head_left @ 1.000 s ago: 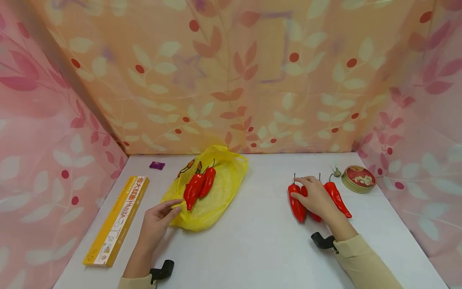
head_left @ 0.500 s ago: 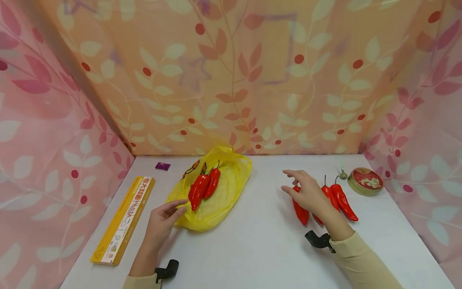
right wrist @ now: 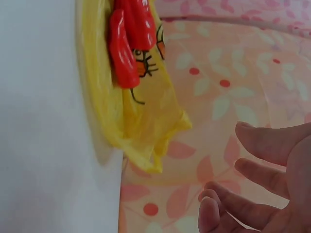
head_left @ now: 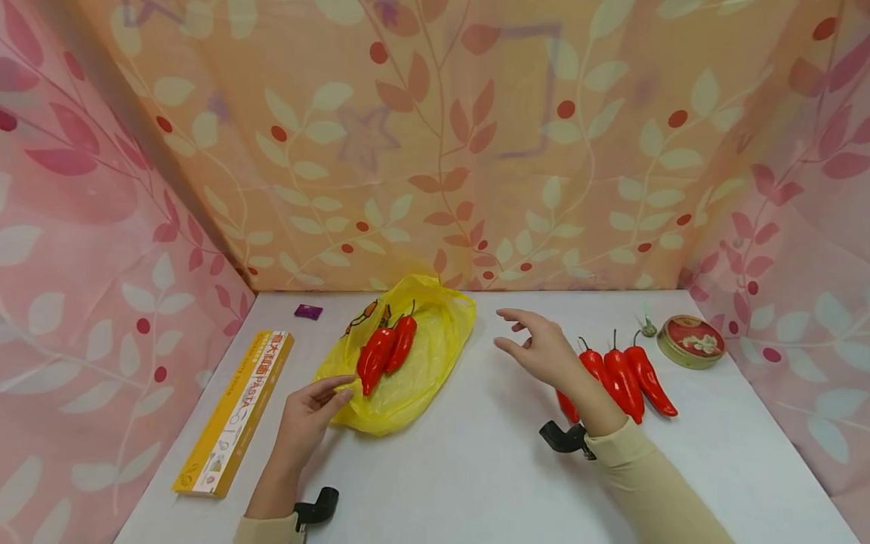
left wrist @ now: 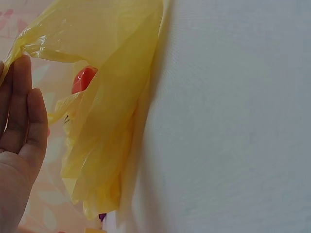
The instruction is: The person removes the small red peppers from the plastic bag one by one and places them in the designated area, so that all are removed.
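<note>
My left hand (head_left: 303, 423) pinches the near left edge of a yellow plastic bag (head_left: 421, 385), which gathers to a point at the fingertips in the left wrist view. Two glossy red chili peppers (head_left: 375, 361) lie on the bag, stems pointing away from me. My right hand (head_left: 544, 351) hovers between the bag and a row of several more red chili peppers (head_left: 624, 381), holding nothing, its thumb and fingers spread apart. The right forearm hides part of the leftmost pepper (head_left: 567, 406) in that row. In the right wrist view, the bag (right wrist: 99, 97) stands beyond the empty fingers.
Along the left lies a long yellow pasta box (head_left: 234, 414). A small purple packet (head_left: 309, 311) sits behind it. At the far right stands a round red-topped tin (head_left: 692, 342), with a small bell-like trinket (head_left: 649, 328) beside it. Patterned cloth (head_left: 435, 151) walls the white table.
My right hand has lifted away from the peppers on the right and moved left toward the bag, uncovering most of them. The left hand keeps its place at the bag's edge.
</note>
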A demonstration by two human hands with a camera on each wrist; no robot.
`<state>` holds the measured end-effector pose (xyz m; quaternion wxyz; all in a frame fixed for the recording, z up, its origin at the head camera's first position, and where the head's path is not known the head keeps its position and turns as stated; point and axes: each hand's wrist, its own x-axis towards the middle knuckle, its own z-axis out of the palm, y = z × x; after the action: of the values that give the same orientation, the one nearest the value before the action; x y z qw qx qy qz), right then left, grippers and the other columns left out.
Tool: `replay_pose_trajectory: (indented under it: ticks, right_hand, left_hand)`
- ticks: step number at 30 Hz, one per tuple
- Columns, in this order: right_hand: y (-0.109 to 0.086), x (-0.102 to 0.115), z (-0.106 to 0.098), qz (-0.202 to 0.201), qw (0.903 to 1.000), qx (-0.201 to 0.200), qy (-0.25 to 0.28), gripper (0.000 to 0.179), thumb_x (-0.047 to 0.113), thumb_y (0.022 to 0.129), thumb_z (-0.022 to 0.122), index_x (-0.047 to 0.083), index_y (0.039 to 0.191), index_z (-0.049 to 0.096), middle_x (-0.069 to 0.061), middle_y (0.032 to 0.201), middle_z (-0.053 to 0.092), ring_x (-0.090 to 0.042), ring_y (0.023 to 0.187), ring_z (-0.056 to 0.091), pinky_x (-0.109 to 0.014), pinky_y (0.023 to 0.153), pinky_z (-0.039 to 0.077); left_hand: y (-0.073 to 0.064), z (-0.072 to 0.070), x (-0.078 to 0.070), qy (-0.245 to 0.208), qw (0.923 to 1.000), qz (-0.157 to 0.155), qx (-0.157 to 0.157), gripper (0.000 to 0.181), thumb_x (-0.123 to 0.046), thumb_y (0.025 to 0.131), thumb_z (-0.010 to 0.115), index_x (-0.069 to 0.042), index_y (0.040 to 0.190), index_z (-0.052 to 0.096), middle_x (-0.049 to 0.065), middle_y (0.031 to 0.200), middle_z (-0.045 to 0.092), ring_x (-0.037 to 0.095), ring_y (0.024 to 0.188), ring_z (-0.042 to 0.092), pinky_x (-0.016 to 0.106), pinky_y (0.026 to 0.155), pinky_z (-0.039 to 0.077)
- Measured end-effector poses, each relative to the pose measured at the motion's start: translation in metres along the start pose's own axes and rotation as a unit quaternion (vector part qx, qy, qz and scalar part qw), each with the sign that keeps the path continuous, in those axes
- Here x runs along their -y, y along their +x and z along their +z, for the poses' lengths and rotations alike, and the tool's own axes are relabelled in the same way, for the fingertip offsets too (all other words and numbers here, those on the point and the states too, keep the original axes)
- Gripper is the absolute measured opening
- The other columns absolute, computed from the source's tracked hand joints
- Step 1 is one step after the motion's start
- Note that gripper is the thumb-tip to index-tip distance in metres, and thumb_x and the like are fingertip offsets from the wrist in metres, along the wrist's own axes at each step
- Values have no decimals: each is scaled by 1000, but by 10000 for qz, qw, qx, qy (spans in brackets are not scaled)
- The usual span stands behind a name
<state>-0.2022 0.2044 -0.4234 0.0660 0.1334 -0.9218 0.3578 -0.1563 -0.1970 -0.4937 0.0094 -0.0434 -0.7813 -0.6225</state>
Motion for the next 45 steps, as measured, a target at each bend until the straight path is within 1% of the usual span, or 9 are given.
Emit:
replay_pose_trajectory:
  ticks: [4,11,15,21,25,29,34,40,45]
  right_hand:
    - [10,9,10,-138,9996,118,235,51,31,92,75,18,139,59,-4,134,65,-24,112,63,-38,82,59]
    - [28,20,29,-183,9970,265,699,48,33,93,74,20,138,61,-1,129,68,-22,110,64,-37,85,58]
    - [41,32,48,-197,9939,503,958,48,33,93,74,18,137,61,-3,128,68,-25,109,65,-39,87,58]
    - [58,43,78,-196,9929,567,1028,48,31,92,75,16,135,63,-7,125,69,-25,104,67,-37,85,59]
    - [71,49,99,-271,9903,799,1107,50,34,93,73,13,137,61,-13,129,67,-28,105,66,-37,85,59]
    - [81,53,116,-142,9867,1075,1208,54,38,93,72,10,138,60,-17,132,65,-29,105,65,-36,85,59]
    - [92,58,133,88,9836,1276,1275,55,37,93,73,10,139,59,-15,133,63,-28,104,63,-35,84,59]
    - [103,64,152,351,9818,1357,1278,57,39,91,75,12,139,60,-14,134,63,-29,119,59,-40,99,54]
    - [107,67,162,612,9781,1466,1342,55,40,91,75,16,139,61,-12,135,63,-28,120,59,-41,100,54]
  left_hand:
    - [0,0,-1,-6,10000,-39,-46,30,-25,95,72,-10,120,72,10,125,68,12,101,65,16,89,55]
    - [2,2,-1,0,9999,-110,7,32,-29,95,72,-11,122,72,10,126,67,12,104,65,16,91,54]
    - [0,-2,0,43,9998,-163,-78,32,-30,94,73,-13,121,73,8,126,68,12,105,64,16,90,54]
    - [0,-4,1,99,9999,-112,-41,33,-30,94,72,-12,122,72,9,127,68,10,104,65,15,90,54]
    - [0,-5,1,98,9999,-58,-10,32,-29,95,72,-11,122,72,10,127,67,8,104,65,15,90,53]
    - [1,-4,2,57,10000,-62,6,32,-29,95,72,-11,122,72,10,127,67,9,104,65,15,91,54]
    - [1,-3,1,60,9999,-136,12,33,-30,95,72,-12,122,72,9,128,67,8,106,65,15,91,53]
    - [1,-3,-1,125,9998,-145,71,33,-30,96,71,-12,123,71,10,128,67,9,104,65,15,90,53]
    - [0,-3,-1,86,9999,-95,83,32,-29,96,70,-11,124,71,11,128,67,8,104,65,15,90,53]
